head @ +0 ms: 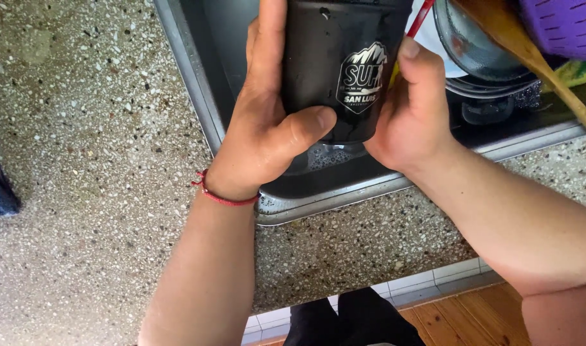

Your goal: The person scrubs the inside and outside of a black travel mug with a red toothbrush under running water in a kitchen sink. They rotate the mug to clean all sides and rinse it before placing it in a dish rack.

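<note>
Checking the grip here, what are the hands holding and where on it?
Both hands hold a black cup over the sink: left hand around its side, thumb across the front; right hand on the opposite side.

Both hands, left (267,128) and right (411,115), curl inward, gripping.

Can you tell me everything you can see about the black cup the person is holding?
The tall black cup with a white badge-shaped logo looks smooth, dark and slightly shiny, maybe metal or plastic. It is held above the steel sink, with its top end cut off by the picture's edge. The left hand wraps its side, thumb across the lower front. The right hand grips the other side, thumb beside the logo. Soapy bubbles show just below its near end.
</note>
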